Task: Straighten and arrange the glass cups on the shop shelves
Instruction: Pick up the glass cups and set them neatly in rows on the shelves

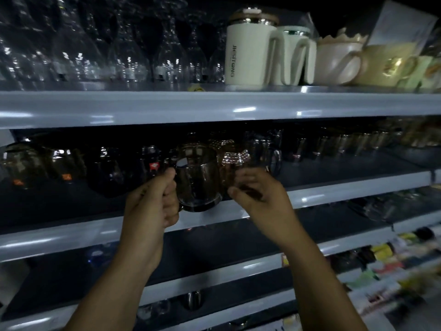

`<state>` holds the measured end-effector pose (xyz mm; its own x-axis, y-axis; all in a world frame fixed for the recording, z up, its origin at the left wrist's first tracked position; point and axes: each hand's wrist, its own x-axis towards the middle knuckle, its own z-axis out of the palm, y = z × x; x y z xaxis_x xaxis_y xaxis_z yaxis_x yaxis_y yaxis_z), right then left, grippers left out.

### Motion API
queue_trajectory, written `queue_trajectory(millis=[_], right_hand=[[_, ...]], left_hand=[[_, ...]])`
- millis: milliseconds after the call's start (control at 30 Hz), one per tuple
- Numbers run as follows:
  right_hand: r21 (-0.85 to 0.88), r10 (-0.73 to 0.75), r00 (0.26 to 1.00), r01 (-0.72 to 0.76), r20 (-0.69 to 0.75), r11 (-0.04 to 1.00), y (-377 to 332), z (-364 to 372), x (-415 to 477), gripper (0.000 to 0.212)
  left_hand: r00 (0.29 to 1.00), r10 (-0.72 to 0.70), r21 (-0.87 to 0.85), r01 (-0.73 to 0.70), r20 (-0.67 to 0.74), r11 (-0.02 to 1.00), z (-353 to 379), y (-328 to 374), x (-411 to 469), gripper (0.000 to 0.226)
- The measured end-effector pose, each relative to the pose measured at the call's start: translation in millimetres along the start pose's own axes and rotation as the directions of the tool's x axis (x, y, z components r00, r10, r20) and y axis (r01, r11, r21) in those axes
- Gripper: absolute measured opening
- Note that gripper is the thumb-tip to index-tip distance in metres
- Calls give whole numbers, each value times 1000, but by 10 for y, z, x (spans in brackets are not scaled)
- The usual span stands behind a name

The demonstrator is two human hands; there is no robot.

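The left hand [152, 201] is closed round the handle of a smoky glass mug [198, 177], with the thumb lying on top of the handle. The mug is just to the right of this hand, at the front edge of the middle shelf [334, 194]. Its base comes over the shelf lip, so I cannot tell if it stands on the shelf or is lifted a little. The right hand [260, 197] is on the other side of the mug, very near it. Its fingers are curled round the low part of a cup, which seems to be the amber patterned cup [232, 163] just behind and beside the mug, but the glass is dark there and I am not fully sure. In my judgement the step in hand is to set these two cups into line with their neighbours. The next move calls for a steady turn of the mug, so that its handle points the same way as the others, and for care that glass does not knock on glass. Further out, more glass cups [59, 163] stand in a row to the left, and another row [346, 142] stands to the right. On the upper shelf [214, 103] are wine glasses [143, 44] and a white lidded mug [248, 51].
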<state>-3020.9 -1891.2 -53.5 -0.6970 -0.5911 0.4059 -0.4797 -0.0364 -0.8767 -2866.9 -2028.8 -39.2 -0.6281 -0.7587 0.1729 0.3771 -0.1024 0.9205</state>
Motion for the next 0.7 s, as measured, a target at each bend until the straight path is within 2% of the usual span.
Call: queue_trajectory(millis=[133, 267, 400, 567, 700], right_hand=[[4, 69, 996, -69, -64, 998, 111, -290, -187, 26], [79, 121, 984, -112, -133, 991, 190, -613, -318, 23], [87, 119, 980, -106, -160, 991, 300, -1004, -347, 24], [43, 86, 982, -79, -171, 996, 481, -1571, -221, 24], [-61, 24, 993, -32, -118, 998, 685, -2033, 36, 29]], left_hand=[[996, -24, -27, 26, 90, 999, 287, -94, 5, 40], [988, -45, -25, 49, 145, 998, 635, -219, -50, 44], [979, -52, 5, 52, 195, 999, 1059, -358, -94, 43], [980, -77, 33, 72, 183, 997, 1688, -609, -96, 41], [993, -35, 64, 27, 116, 998, 2306, -863, -45, 45]])
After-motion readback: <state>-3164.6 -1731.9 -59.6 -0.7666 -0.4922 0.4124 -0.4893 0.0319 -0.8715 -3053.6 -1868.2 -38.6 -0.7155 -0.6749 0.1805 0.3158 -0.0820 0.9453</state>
